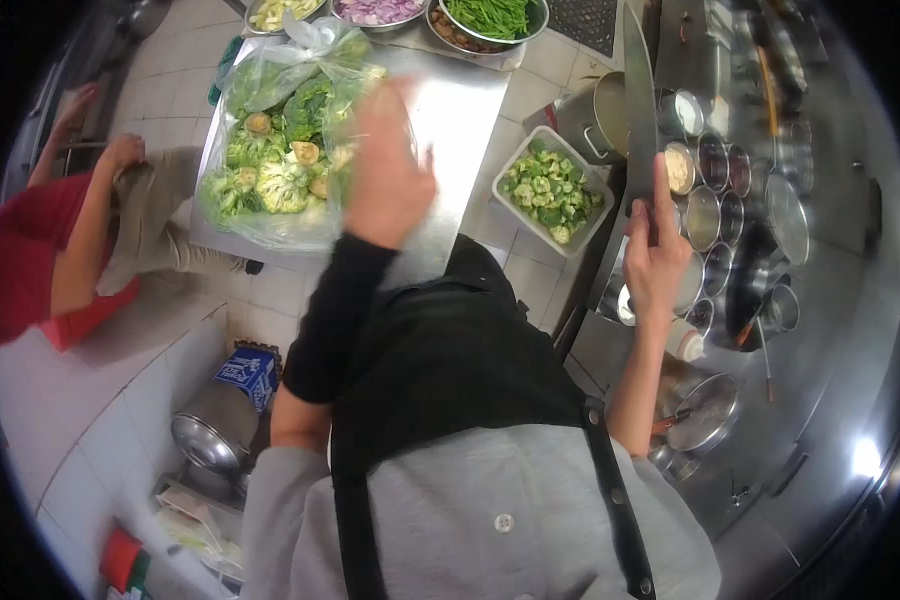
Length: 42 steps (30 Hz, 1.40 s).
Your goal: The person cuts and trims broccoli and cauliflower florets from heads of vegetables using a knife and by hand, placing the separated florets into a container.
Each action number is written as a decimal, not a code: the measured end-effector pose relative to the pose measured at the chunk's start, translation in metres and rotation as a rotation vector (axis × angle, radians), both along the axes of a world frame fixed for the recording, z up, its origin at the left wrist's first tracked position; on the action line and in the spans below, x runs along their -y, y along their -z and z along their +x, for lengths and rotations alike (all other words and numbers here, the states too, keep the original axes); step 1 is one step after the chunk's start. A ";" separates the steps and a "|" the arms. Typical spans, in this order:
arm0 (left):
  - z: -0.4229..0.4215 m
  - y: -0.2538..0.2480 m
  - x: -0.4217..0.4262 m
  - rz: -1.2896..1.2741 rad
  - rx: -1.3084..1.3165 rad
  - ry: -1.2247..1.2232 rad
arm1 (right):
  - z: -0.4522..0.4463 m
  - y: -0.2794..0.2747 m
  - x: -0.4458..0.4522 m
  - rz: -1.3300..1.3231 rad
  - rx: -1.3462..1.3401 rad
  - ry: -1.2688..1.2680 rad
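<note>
My right hand [656, 250] grips a large knife [639, 110], its blade pointing away from me and its index finger laid along the blade. My left hand [388, 165], blurred by motion, is over the right edge of a clear plastic bag [290, 225] full of broccoli heads [288, 180]; its fingers are too smeared to make out. The bag rests on a metal table [460, 130]. Between the table and the counter, a white basket [500, 190] holds cut green florets [552, 190].
Bowls of chopped purple onion [378, 10] and green vegetables [488, 15] stand at the top. A tall pot [610, 110] is beside the basket. Seasoning containers [703, 215] crowd the right counter [830, 420]. Another person in red [45, 250] is at the left.
</note>
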<state>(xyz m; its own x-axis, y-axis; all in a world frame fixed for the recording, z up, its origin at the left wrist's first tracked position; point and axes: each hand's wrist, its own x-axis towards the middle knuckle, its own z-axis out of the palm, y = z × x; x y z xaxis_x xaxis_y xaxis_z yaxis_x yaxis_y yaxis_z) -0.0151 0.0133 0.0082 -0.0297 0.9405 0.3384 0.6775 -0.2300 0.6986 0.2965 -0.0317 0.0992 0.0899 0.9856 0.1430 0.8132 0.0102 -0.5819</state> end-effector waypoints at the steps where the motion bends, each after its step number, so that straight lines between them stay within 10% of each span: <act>1: -0.034 0.001 0.005 0.010 -0.171 -0.140 | 0.001 0.010 0.006 0.015 -0.039 0.004; 4: -0.092 0.006 0.036 -0.228 -0.439 -0.564 | -0.001 0.029 0.017 -0.100 -0.095 0.031; 10: -0.146 0.068 0.077 -0.251 -0.170 -0.370 | -0.047 0.045 0.010 -0.174 -0.222 -0.137; 42: -0.114 0.015 0.062 -0.207 0.394 -0.703 | -0.192 0.034 0.010 -0.002 0.036 -0.741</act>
<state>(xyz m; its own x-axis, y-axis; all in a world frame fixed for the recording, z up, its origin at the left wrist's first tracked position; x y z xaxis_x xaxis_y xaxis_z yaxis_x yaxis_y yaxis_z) -0.1294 -0.0485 -0.0070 -0.7140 0.7001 0.0028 0.3119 0.3145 0.8965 0.1048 -0.0420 0.0647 -0.6039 0.7861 0.1318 0.6119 0.5631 -0.5554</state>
